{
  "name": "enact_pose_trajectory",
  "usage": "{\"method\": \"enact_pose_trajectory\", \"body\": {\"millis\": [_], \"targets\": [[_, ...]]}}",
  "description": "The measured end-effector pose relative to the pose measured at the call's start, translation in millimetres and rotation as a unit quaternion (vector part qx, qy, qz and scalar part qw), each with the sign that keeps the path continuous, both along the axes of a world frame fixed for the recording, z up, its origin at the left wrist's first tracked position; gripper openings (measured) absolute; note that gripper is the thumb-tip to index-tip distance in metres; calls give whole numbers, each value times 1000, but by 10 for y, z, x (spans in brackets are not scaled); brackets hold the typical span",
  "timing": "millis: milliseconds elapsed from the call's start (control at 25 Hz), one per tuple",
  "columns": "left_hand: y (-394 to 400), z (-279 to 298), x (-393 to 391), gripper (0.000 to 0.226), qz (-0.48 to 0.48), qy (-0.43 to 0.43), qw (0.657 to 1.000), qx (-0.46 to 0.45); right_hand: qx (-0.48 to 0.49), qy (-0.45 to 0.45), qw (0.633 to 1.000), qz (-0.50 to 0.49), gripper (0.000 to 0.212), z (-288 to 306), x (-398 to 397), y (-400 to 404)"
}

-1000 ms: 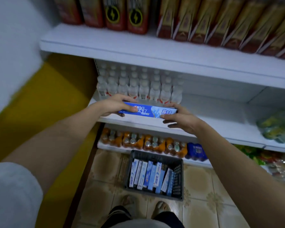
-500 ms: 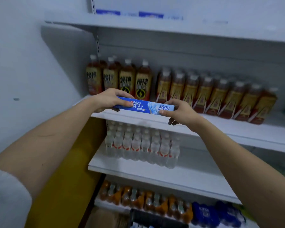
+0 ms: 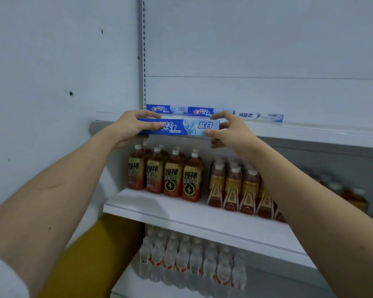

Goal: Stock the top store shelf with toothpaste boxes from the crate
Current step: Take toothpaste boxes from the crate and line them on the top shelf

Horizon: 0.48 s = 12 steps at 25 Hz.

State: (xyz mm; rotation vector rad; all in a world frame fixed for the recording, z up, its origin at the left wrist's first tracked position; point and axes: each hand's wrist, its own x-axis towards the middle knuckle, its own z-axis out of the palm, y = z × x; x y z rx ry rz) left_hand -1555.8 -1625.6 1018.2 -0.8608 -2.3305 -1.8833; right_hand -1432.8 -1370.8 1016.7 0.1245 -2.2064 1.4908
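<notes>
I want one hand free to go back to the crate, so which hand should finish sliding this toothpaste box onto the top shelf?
Probably the left hand: it wraps the Crest toothpaste box firmly, fingers over its top. The right hand only pinches the far end, so it can let go at the top shelf.

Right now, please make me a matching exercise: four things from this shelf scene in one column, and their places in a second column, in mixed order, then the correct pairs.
Things:
1. held toothpaste box
2. white toothpaste box
3. brown drink bottles
4. clear water bottles

Places:
A. on the shelf under the top shelf
B. on the lowest shelf in view
C. lying on the top shelf, right of two blue boxes
D. between the left hand and the right hand, at the top shelf's front edge

Pairs: 1-D, 2-C, 3-A, 4-B
</notes>
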Motion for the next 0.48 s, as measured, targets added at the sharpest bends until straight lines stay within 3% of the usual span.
{"method": "enact_pose_trajectory", "body": {"millis": [240, 360, 480], "targets": [[-95, 280, -460, 41, 15, 45, 999, 26, -9, 31, 999, 2, 38, 315, -345, -121], [-180, 357, -842, 42, 8, 49, 999, -16, 98, 20, 993, -55, 39, 404, -615, -179], [-275, 537, -1280, 48, 10, 71, 994, -87, 131, 10, 987, -97, 39, 536, -1016, -250]]}}
